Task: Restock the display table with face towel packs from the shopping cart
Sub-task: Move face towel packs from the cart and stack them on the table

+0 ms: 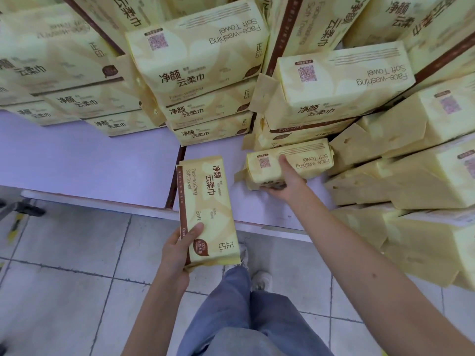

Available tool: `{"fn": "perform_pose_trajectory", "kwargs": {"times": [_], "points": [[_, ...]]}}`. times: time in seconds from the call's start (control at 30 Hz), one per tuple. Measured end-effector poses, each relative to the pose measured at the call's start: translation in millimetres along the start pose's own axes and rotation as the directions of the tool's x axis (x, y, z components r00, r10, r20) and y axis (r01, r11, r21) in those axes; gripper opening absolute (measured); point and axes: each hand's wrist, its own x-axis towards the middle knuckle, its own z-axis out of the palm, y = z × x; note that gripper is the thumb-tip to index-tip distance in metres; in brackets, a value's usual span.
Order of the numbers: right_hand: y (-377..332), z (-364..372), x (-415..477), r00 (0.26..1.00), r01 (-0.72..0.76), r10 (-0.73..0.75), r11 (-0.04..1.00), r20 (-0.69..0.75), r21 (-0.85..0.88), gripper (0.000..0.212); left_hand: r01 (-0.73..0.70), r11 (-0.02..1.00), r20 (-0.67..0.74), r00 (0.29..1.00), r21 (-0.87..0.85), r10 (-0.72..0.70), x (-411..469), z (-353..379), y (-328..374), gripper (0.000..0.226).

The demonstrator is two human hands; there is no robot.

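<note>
Head view, nearest first: your left hand (180,249) grips the left pack (208,209) by its near end only, thumb across the printed face and fingers curled beneath. Most of that pack reaches out past your hand, over the near edge of the display table (90,160), right where a dark seam (177,176) splits the top. Held from one end like that, the slick wrapper could slide out of your grip. If it does, it would likely drop to the tiled floor (64,253) rather than onto the table.

Further in, your right hand (285,183) holds the right pack (290,163), thumb laid on top and fingers wrapped round its near side. This pack lies flat on the table, a little back from the near edge, and its far side touches the foot of the right stack (341,86). That stack sits askew, with crumpled end flaps sticking out. Push the pack in hard and you may shift its lowest layer.

Towards the right edge, the leaning packs (424,176) tilt and overhang; a knock from your forearm could tip them off. The middle stack (203,73) behind looks squarer. You cannot make out the shopping cart from here.
</note>
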Motion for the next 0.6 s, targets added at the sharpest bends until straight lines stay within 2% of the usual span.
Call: {"fn": "perform_pose_trajectory", "kwargs": {"times": [0.1, 0.2, 0.33, 0.43, 0.53, 0.6], "points": [[-8, -2, -2, 0.998, -0.024, 0.026, 0.999, 0.057, -0.038, 0.058, 0.01, 1.0, 0.003, 1.0, -0.002, -0.01, 0, 1, 0, 0.059], [-13, -10, 1, 1.0, 0.014, -0.013, 1.0, 0.02, -0.019, 0.049, 0.02, 1.0, 0.009, 1.0, -0.006, -0.02, -2, 2, -1, 0.051], [-14, -12, 2, 0.999, 0.034, -0.035, 0.999, -0.021, -0.02, 0.069, 0.024, 1.0, 0.023, 0.999, 0.01, -0.024, -6, 3, -2, 0.056], [-11, -20, -1, 0.996, 0.065, -0.064, 0.998, -0.061, 0.008, 0.074, 0.019, 1.0, 0.027, 0.999, 0.017, -0.02, -9, 4, -2, 0.059], [-6, -34, -18, 0.997, 0.009, -0.013, 0.999, -0.077, -0.046, 0.065, 0.001, 1.0, 0.041, 0.999, 0.001, -0.001, -15, 8, -2, 0.059], [3, -43, -41, 0.999, -0.04, 0.04, 0.989, 0.0, -0.145, 0.055, -0.019, 0.999, 0.039, 0.999, -0.044, 0.021, -19, 15, -4, 0.058]]}}
